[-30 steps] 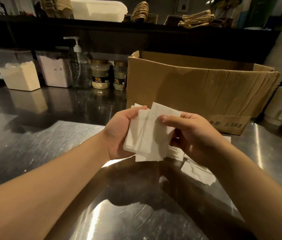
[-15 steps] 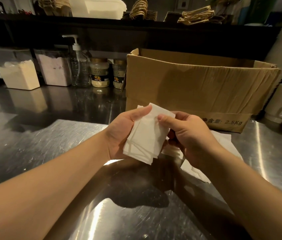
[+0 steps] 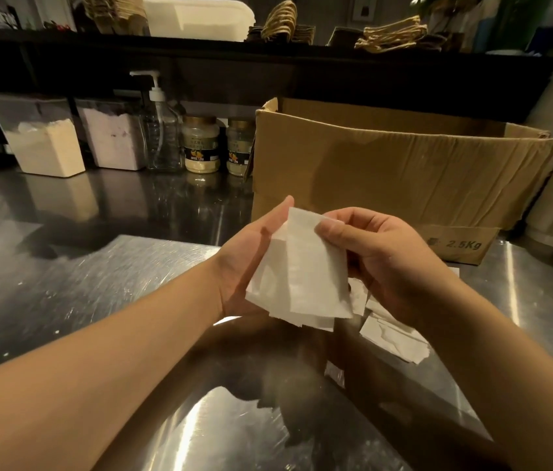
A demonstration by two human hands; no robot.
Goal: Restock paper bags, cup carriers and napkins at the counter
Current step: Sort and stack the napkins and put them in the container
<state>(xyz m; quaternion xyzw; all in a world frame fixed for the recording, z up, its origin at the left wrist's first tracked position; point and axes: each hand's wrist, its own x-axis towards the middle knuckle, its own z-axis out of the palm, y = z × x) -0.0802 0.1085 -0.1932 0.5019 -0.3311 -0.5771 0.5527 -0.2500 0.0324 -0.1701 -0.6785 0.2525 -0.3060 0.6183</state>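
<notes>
We hold the napkins [image 3: 305,273] in both hands: left hand [image 3: 251,260] cups them, right hand [image 3: 380,263] pinches the top. The box [image 3: 387,171] behind reads "2.5Kg".

My left grip [image 3: 251,260] and right grip [image 3: 380,263] hold napkin stack [image 3: 305,277] above steel bench [image 3: 98,283]. Loose napkins [image 3: 392,339] at 4 o'clock; cardboard box [image 3: 387,171] at 12 o'clock.

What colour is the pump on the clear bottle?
White; the pump tops the clear bottle in the head view.
</notes>
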